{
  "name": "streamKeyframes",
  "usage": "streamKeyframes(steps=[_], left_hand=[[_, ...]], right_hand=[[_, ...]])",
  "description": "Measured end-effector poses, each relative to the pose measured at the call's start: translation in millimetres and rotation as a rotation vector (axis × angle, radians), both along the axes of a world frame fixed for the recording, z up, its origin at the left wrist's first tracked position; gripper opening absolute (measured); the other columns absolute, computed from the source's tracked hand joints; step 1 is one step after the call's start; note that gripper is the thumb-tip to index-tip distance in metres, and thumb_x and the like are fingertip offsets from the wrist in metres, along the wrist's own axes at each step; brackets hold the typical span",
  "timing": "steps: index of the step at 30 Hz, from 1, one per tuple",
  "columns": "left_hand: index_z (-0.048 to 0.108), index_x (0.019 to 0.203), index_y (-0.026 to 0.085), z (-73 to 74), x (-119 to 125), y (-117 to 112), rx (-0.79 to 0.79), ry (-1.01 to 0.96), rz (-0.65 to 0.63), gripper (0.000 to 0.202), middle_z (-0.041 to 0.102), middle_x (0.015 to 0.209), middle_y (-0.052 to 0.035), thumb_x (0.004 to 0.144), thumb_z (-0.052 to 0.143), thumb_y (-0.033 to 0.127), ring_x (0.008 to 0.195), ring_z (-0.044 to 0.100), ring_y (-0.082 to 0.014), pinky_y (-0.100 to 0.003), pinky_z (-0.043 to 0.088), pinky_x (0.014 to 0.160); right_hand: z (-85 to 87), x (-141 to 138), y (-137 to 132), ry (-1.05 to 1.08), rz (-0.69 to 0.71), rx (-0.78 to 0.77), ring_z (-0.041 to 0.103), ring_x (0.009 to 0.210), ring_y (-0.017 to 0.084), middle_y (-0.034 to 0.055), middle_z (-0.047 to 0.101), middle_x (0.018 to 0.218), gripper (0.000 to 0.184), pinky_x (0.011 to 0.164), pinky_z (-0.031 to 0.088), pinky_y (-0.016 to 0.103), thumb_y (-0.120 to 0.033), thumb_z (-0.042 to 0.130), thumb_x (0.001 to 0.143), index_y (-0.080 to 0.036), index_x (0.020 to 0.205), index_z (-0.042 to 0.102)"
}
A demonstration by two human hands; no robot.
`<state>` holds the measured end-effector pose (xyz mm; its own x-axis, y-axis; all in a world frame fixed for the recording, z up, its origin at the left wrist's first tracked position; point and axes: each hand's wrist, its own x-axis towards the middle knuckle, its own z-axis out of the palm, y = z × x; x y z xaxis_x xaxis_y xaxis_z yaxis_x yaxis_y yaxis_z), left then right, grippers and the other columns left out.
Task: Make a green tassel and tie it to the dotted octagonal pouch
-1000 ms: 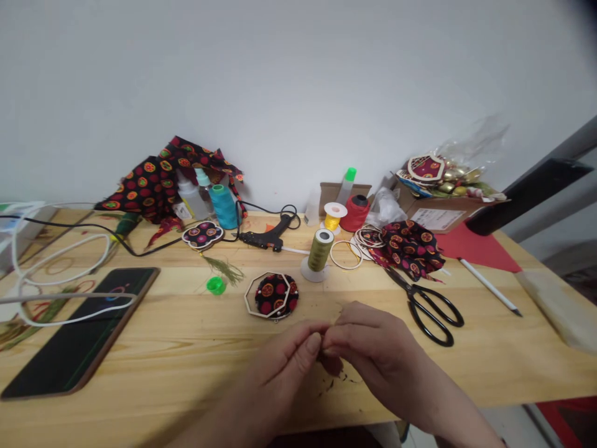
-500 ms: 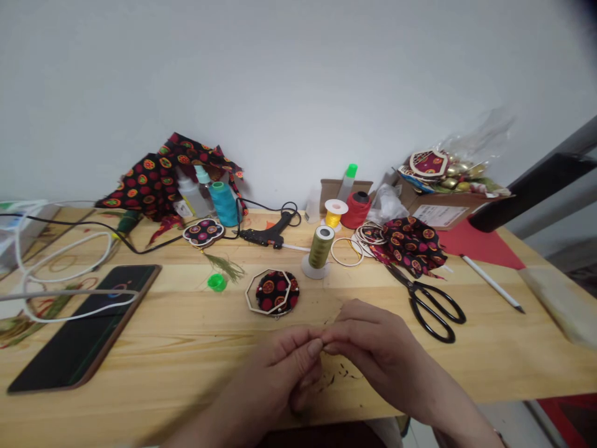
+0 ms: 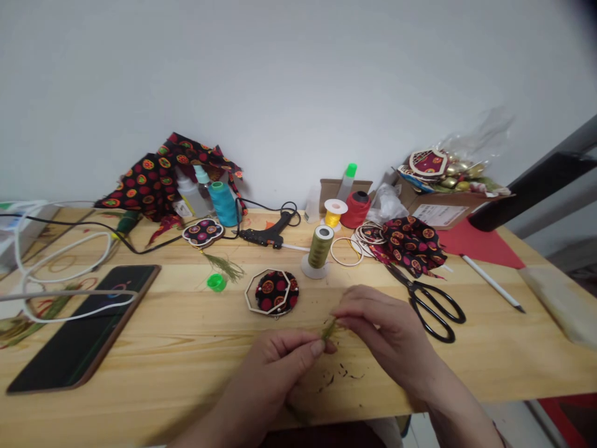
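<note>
Between my hands is a small tassel of olive-green thread (image 3: 329, 328). My left hand (image 3: 284, 364) is closed, pinching it between thumb and fingers, and blurred strands hang below that hand. The fingertips of my right hand (image 3: 380, 330) are pinched at the tassel's upper end; how much thread they grip is partly hidden. Just beyond the hands lies a round patterned fabric piece (image 3: 286, 292) with a wooden octagonal frame (image 3: 248, 295) across it. An olive-green thread spool (image 3: 321, 252) stands upright behind them. Dark scraps (image 3: 342, 371) are scattered under my hands.
Black-handled scissors (image 3: 431, 311) and a white pencil (image 3: 492, 283) lie to the right. On the left are a phone (image 3: 88, 330), cables and a green cap (image 3: 216, 282). A glue gun (image 3: 270, 233), a flower-shaped ornament (image 3: 203, 233), spools and a filled cardboard box (image 3: 431, 208) line the wall.
My right hand has shifted slightly up and right, away from the left fingertips. Green thread now shows between them, where the fingertips met before.
</note>
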<state>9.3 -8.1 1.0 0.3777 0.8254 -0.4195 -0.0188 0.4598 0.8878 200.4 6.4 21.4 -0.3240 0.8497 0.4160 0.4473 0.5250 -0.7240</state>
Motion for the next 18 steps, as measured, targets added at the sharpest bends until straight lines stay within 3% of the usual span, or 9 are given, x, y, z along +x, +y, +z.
streamKeyframes(steps=[3, 5, 9, 12, 18], left_hand=[[0.077, 0.078, 0.017, 0.4, 0.9, 1.4, -0.04, -0.021, 0.029, 0.027, 0.028, 0.043, 0.0102, 0.078, 0.066, 0.042, 0.042, 0.019, -0.0076, -0.023, 0.014, 0.042], [0.075, 0.074, 0.016, 2.1, 0.4, 2.4, -0.07, -0.032, 0.049, 0.029, 0.029, 0.043, 0.0101, 0.078, 0.067, 0.043, 0.042, 0.019, -0.0073, -0.022, 0.013, 0.041], [0.074, 0.076, 0.014, 4.9, -1.5, 3.6, -0.106, -0.065, 0.08, 0.029, 0.029, 0.043, 0.0103, 0.078, 0.067, 0.043, 0.042, 0.019, -0.007, -0.022, 0.011, 0.041], [0.074, 0.075, 0.014, 4.7, -1.8, 4.1, -0.116, -0.065, 0.099, 0.028, 0.03, 0.042, 0.0105, 0.076, 0.069, 0.041, 0.041, 0.019, -0.0066, -0.022, 0.011, 0.041], [0.077, 0.072, 0.018, 4.1, -2.3, 5.7, -0.051, 0.004, 0.146, 0.021, 0.029, 0.04, 0.0103, 0.075, 0.07, 0.037, 0.041, 0.02, -0.0073, -0.02, 0.017, 0.039]], right_hand=[[-6.7, 16.9, 3.8, -0.119, -0.204, 0.127, 0.063, 0.094, 0.021, 0.0087, 0.069, 0.098, 0.018, 0.083, 0.051, 0.035, -0.018, 0.053, 0.09, -0.019, 0.103, 0.066], [-14.4, 37.4, 5.0, -0.315, -0.397, 0.181, 0.063, 0.093, 0.025, 0.0126, 0.07, 0.097, 0.02, 0.085, 0.05, 0.041, -0.023, 0.05, 0.091, -0.015, 0.101, 0.066], [-33.9, 83.5, 0.0, -0.791, -0.71, 0.021, 0.063, 0.089, 0.034, 0.0204, 0.069, 0.098, 0.03, 0.08, 0.051, 0.05, -0.023, 0.043, 0.09, -0.008, 0.1, 0.067], [-45.8, 106.1, -7.6, -0.959, -0.772, -0.109, 0.063, 0.09, 0.035, 0.0215, 0.069, 0.099, 0.03, 0.08, 0.051, 0.048, -0.02, 0.044, 0.088, -0.006, 0.103, 0.066], [-54.9, 116.6, -11.3, -0.99, -0.771, -0.191, 0.066, 0.092, 0.032, 0.0209, 0.068, 0.102, 0.036, 0.082, 0.052, 0.042, -0.012, 0.044, 0.081, -0.005, 0.112, 0.062]])
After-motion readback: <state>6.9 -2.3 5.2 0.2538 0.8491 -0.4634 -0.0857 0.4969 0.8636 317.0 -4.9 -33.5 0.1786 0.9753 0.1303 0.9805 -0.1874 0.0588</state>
